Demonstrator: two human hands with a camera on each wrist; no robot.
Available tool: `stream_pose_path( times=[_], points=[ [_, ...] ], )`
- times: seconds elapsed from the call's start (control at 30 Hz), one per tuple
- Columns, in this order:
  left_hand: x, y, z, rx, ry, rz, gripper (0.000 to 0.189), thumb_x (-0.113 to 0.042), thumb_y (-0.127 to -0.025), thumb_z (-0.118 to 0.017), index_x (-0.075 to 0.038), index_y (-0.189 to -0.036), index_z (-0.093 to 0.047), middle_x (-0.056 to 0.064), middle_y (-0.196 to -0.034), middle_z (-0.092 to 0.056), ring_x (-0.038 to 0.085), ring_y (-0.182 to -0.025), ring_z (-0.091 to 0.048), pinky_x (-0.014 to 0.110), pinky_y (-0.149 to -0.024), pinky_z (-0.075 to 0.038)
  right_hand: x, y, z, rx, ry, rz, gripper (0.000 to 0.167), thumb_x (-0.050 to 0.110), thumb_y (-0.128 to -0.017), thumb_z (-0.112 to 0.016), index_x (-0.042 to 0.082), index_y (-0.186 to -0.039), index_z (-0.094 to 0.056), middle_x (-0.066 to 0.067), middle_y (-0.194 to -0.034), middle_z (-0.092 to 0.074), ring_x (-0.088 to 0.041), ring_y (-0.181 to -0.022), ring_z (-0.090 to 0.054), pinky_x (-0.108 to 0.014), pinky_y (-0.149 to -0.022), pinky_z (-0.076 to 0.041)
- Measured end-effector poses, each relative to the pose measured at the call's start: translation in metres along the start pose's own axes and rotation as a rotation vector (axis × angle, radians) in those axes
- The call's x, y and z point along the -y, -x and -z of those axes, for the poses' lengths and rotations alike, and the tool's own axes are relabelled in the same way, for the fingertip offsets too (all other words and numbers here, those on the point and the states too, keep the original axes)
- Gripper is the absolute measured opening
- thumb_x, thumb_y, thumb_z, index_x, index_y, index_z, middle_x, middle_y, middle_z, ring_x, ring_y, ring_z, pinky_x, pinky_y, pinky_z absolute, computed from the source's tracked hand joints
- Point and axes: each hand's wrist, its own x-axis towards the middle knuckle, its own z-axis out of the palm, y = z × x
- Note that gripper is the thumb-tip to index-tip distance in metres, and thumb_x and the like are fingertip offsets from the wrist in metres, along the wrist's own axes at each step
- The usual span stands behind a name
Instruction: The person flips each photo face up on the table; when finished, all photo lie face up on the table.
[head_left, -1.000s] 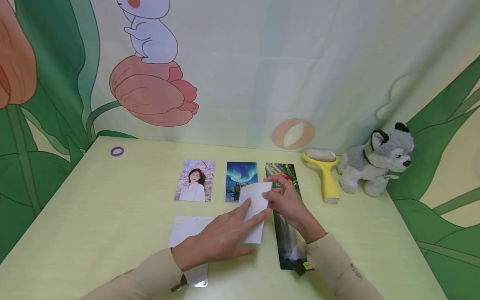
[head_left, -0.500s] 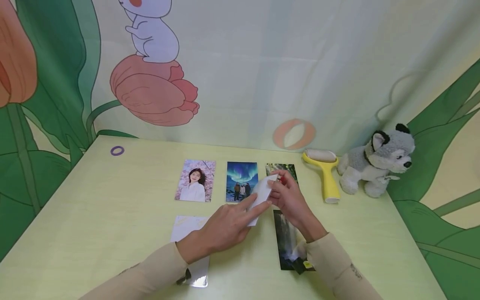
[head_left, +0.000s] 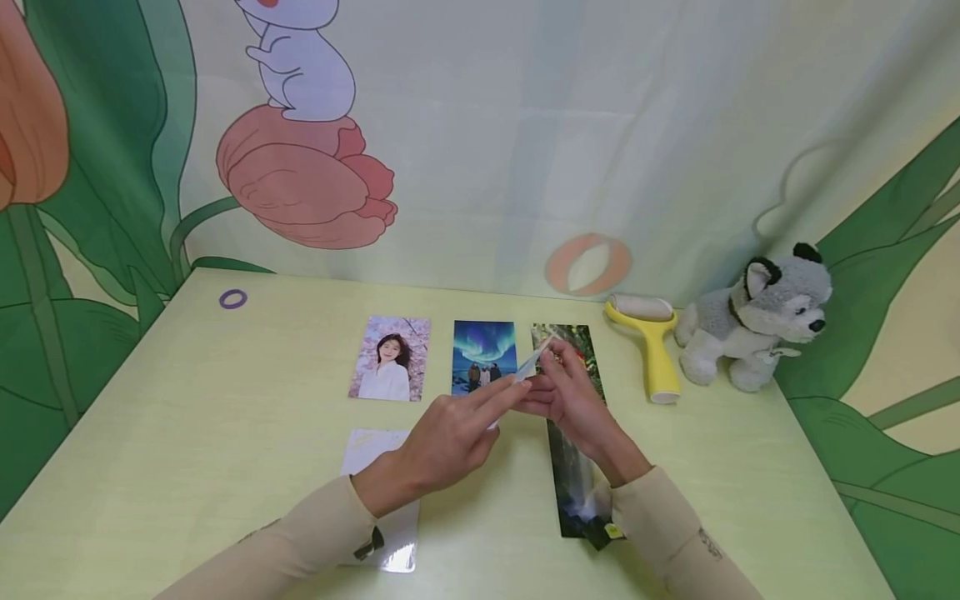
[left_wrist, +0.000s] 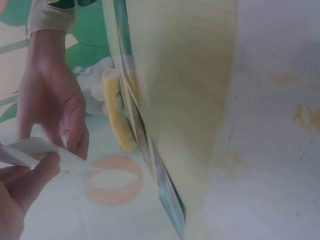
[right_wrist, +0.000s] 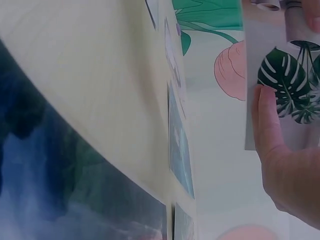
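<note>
Both hands hold a photo card (head_left: 531, 364), tilted nearly edge-on to the head camera. My left hand (head_left: 450, 437) pinches its lower part between thumb and fingers. At the upper end, the fingers of my right hand (head_left: 573, 400) grip it. The right wrist view shows the card's printed face, with monstera leaves (right_wrist: 285, 77); its pale back (left_wrist: 32, 148) appears in the left wrist view. Under my left forearm lies a white sheet (head_left: 375, 447) with faint yellow print. A long waterfall picture (head_left: 573, 479) lies partly beneath my right hand.
Behind the hands lie a portrait photo (head_left: 390, 358) and an aurora photo (head_left: 483, 346). A yellow-handled roller (head_left: 656, 358) and a plush husky (head_left: 742, 333) stand at the right rear. A purple ring (head_left: 233, 299) sits far left on the table (head_left: 225, 433).
The card has turned from showing its broad white back to nearly edge-on. Both hands keep hold of it, and more of the waterfall picture now shows.
</note>
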Motion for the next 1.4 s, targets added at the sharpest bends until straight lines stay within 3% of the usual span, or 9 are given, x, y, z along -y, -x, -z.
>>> stream_pose_path(
  times=[0.3, 0.43, 0.57, 0.67, 0.9, 1.17, 1.23, 1.4],
  points=[
    [0.000, -0.002, 0.000, -0.050, 0.084, 0.036, 0.057, 0.009, -0.081, -0.061, -0.002, -0.137, -0.055, 0.018, -0.127, -0.068, 0.010, -0.046, -0.053, 0.013, -0.046, -0.032, -0.007, 0.001, 0.000, -0.089, 0.154, -0.067, 0.038, 0.039, -0.104, -0.050, 0.014, -0.127, -0.033, -0.010, -0.094, -0.077, -0.023, -0.084, -0.077, -0.042, -0.080, -0.060],
    [-0.001, -0.004, 0.001, -0.082, 0.125, 0.069, 0.054, 0.008, -0.084, -0.059, -0.003, -0.137, -0.055, 0.016, -0.127, -0.069, 0.007, -0.047, -0.046, 0.012, -0.047, -0.034, -0.012, 0.001, -0.003, -0.134, 0.186, -0.072, 0.030, 0.027, -0.105, -0.051, 0.018, -0.129, -0.034, -0.008, -0.091, -0.077, -0.021, -0.081, -0.077, -0.041, -0.079, -0.060],
    [-0.001, -0.006, 0.001, -0.140, 0.174, 0.104, 0.052, 0.010, -0.085, -0.056, -0.002, -0.135, -0.055, 0.017, -0.120, -0.071, 0.006, -0.046, -0.038, 0.011, -0.047, -0.031, -0.013, 0.002, -0.011, -0.164, 0.110, -0.023, 0.028, 0.014, -0.105, -0.051, 0.021, -0.126, -0.034, -0.002, -0.085, -0.077, -0.016, -0.077, -0.076, -0.036, -0.077, -0.061],
    [-0.002, -0.007, 0.001, -0.190, 0.207, 0.130, 0.050, 0.011, -0.086, -0.055, -0.002, -0.134, -0.056, 0.020, -0.115, -0.072, 0.006, -0.048, -0.041, 0.011, -0.047, -0.032, -0.013, 0.002, -0.016, -0.176, 0.031, 0.007, 0.030, 0.009, -0.104, -0.050, 0.022, -0.125, -0.033, -0.001, -0.085, -0.078, -0.014, -0.078, -0.076, -0.034, -0.077, -0.061],
    [-0.003, -0.010, 0.002, -0.276, 0.306, 0.246, 0.050, 0.012, -0.087, -0.054, -0.002, -0.136, -0.057, 0.023, -0.110, -0.072, 0.000, -0.048, -0.034, 0.011, -0.041, -0.029, -0.012, 0.000, -0.020, -0.230, -0.016, -0.001, 0.037, 0.004, -0.103, -0.051, 0.024, -0.129, -0.034, -0.001, -0.079, -0.073, -0.012, -0.072, -0.071, -0.030, -0.073, -0.060],
    [0.000, -0.013, 0.012, -0.265, 0.426, 0.355, 0.045, 0.008, -0.087, -0.056, 0.004, -0.132, -0.062, 0.025, -0.112, -0.072, 0.011, -0.061, -0.056, 0.014, -0.046, -0.043, -0.013, 0.000, -0.013, -0.270, -0.028, -0.043, 0.036, 0.001, -0.100, -0.054, 0.022, -0.123, -0.036, 0.001, -0.079, -0.074, -0.012, -0.068, -0.069, -0.028, -0.067, -0.059],
    [0.001, -0.012, 0.015, -0.248, 0.433, 0.365, 0.044, 0.008, -0.086, -0.057, 0.005, -0.129, -0.063, 0.024, -0.113, -0.072, 0.011, -0.063, -0.057, 0.015, -0.047, -0.044, -0.013, 0.000, -0.009, -0.265, -0.024, -0.053, 0.035, 0.000, -0.100, -0.055, 0.021, -0.122, -0.037, 0.001, -0.078, -0.074, -0.013, -0.068, -0.070, -0.029, -0.067, -0.059],
    [0.006, -0.009, 0.024, -0.175, 0.398, 0.419, 0.038, 0.008, -0.086, -0.060, 0.005, -0.123, -0.067, 0.018, -0.091, -0.076, 0.003, -0.055, -0.048, 0.017, -0.047, -0.041, -0.014, 0.002, -0.001, -0.276, 0.038, -0.069, 0.040, -0.003, -0.098, -0.056, 0.020, -0.124, -0.038, 0.000, -0.076, -0.068, -0.016, -0.068, -0.070, -0.032, -0.068, -0.060]
  ],
)
